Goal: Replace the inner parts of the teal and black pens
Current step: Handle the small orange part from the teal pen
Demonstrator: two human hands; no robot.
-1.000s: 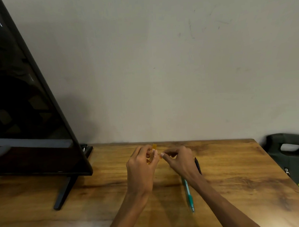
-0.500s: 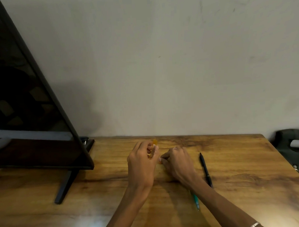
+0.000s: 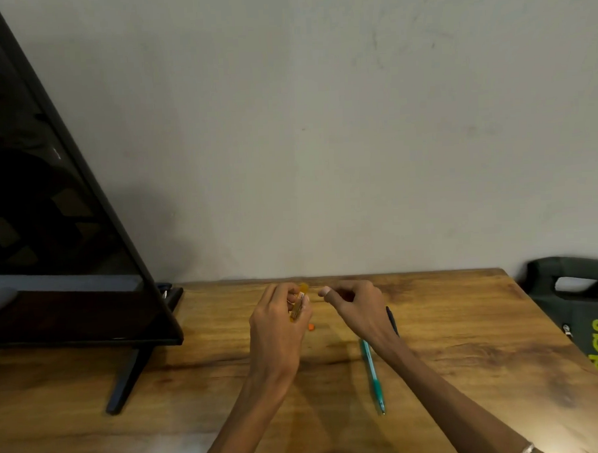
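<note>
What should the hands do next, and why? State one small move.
Probably the right hand, its fingers curled with nothing visible in them, should pick up the teal plastic pen lying on the wooden table by its wrist. The left hand grips a small orange tube, and a tiny orange piece lies loose below it.

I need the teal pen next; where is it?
In the head view, the teal pen lies on the wooden table, right of centre, partly under the right forearm.
</note>
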